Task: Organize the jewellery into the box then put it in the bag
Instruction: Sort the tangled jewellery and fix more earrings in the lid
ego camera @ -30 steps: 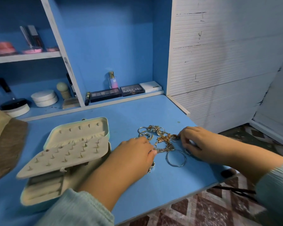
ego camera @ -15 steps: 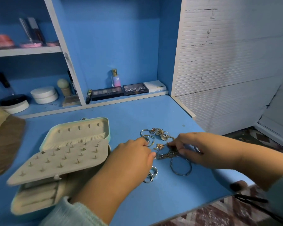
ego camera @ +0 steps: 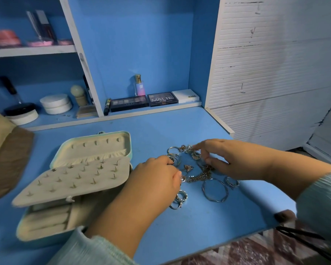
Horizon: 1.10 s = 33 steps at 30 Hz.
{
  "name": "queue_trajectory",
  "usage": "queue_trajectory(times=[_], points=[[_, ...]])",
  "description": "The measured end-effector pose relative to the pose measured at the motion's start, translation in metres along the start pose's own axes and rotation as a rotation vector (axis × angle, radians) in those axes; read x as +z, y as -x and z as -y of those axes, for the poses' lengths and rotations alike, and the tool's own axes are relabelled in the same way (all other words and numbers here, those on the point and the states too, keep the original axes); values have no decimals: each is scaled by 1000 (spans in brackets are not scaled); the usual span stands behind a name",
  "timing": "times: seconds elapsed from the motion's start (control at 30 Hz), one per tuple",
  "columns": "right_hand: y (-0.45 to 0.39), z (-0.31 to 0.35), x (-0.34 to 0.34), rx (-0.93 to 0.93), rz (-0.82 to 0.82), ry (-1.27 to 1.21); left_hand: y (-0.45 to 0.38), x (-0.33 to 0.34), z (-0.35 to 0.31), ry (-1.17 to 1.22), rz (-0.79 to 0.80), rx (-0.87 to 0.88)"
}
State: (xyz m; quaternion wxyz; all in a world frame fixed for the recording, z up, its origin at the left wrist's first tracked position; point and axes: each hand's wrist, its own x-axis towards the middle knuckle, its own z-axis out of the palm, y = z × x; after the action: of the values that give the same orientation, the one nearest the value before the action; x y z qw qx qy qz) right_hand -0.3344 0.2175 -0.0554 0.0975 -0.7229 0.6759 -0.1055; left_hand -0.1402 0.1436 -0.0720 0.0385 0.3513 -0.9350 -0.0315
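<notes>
Blue tabletop [ego camera: 161, 232] fronts a shelf alcove holding makeup palettes [ego camera: 143, 101] and a small perfume bottle [ego camera: 139, 86]. Left of the jewellery pile [ego camera: 197, 173] the jewellery box [ego camera: 78, 180] lies open, its studded insert panel raised. The left hand [ego camera: 157, 180] rests at the pile's left edge, fingers curled down onto the pieces; whether it grips one cannot be told. The right hand [ego camera: 235, 159] reaches over the pile's far side, fingertips pinching small rings. At the pile's near side lies a large hoop [ego camera: 215, 190].

Shiny metal jewellery [ego camera: 199, 175]; matt velvety box [ego camera: 75, 180] lining; smooth painted blue desk [ego camera: 199, 226].
</notes>
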Motion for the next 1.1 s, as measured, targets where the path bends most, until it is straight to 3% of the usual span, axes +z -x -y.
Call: queue_trajectory(times=[0.33, 0.53, 0.67, 1.1], points=[[3, -15, -6, 21, 15, 61, 1, 1, 0, 17, -51, -71], [5, -14, -10, -17, -32, -52, 2, 1, 0, -20, -77, -78], [3, -10, -2, -39, 70, -80, 2, 0, -1, 5, -50, -51], [12, -22, -11, 100, 15, -58, 2, -1, -3, 15, -27, -49]])
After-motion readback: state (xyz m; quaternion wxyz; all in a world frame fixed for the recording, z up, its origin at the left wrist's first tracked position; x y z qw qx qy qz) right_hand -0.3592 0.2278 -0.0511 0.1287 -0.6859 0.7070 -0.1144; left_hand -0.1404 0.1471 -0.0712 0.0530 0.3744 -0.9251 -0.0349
